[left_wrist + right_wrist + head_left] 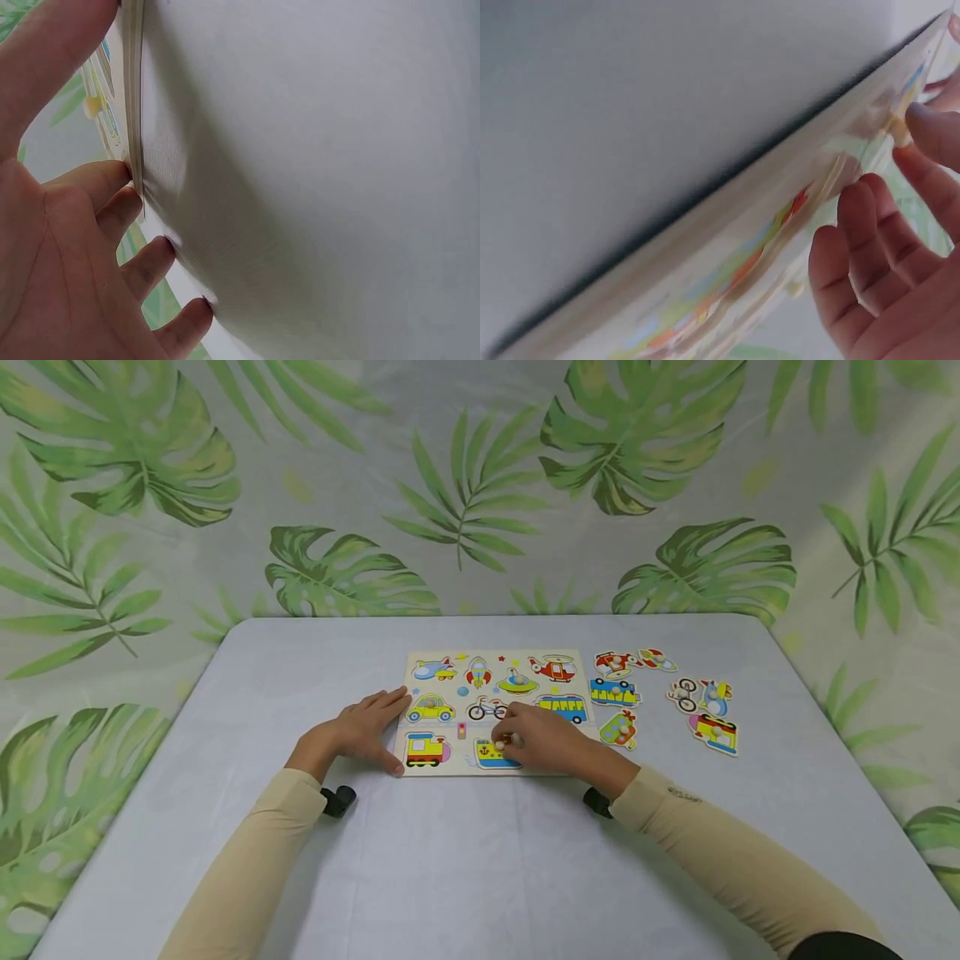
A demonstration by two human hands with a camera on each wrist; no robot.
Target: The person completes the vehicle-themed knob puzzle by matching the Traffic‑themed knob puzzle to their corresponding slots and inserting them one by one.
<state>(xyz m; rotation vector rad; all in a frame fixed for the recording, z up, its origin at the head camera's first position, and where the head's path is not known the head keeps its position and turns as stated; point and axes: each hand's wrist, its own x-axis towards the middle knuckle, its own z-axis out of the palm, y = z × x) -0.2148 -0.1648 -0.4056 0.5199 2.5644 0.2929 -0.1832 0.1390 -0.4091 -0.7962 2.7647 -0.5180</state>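
Observation:
A pegged vehicle puzzle board [462, 768] lies flat on the table. At its bottom middle, my right hand [542, 737] pinches the small knob of the blue-and-yellow ship piece [487, 755]; the right wrist view has the knob [898, 129] between thumb and index finger. Its other fingers curve loosely over the board and hide part of the bottom row. My left hand [365, 729] rests along the board's left edge, thumb and fingers spread, touching the edge. Close to it, the yellow car piece [430, 708] with its knob sits in the board.
Loose knobbed pieces lie right of the board: a helicopter [617, 664], a rocket [657, 659], a bus [613, 692], a green-and-red piece [618, 729], a bicycle [682, 695], an airplane [716, 697] and a train [715, 734]. A leaf-patterned cloth [480, 585] hangs behind the table.

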